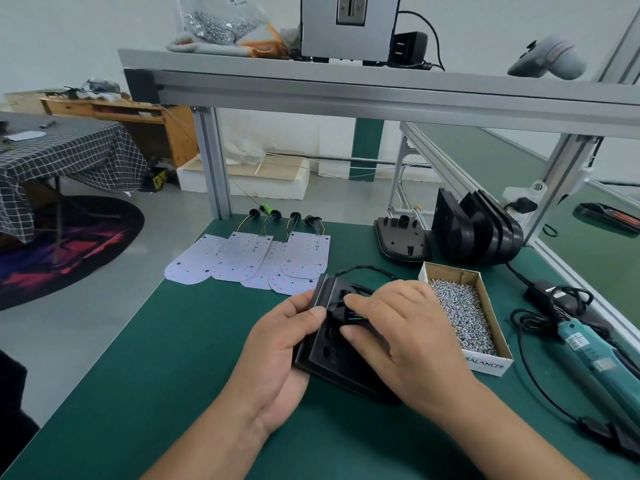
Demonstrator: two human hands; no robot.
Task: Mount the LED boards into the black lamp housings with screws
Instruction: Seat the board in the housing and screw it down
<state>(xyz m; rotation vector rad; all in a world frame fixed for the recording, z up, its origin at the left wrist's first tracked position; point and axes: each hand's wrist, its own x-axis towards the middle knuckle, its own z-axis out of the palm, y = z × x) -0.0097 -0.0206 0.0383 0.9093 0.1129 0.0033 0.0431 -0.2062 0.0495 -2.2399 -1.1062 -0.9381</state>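
Head view: one look down at a green table (180, 341).
Left hand (277, 344): it grips the left edge of a black lamp housing (323, 353), fingers curled under it and thumb on top.
Right hand (405, 334): its finger and thumb pinch a small black plug (337, 310) on the housing, where thin coloured wires (356, 315) show.
Held housing: it is tilted up off the table, between the two hands, back side up.
LED boards (249, 258): they lie flat and overlapping, farther back on the table, apart from both hands.
Box of screws (488, 367): it sits just to the right of the right hand.
Other housings (481, 233): they stand in a row behind the box; one more housing (401, 239) lies flat beside them.
Electric screwdriver (588, 355): it lies at the far right, touched by no hand.
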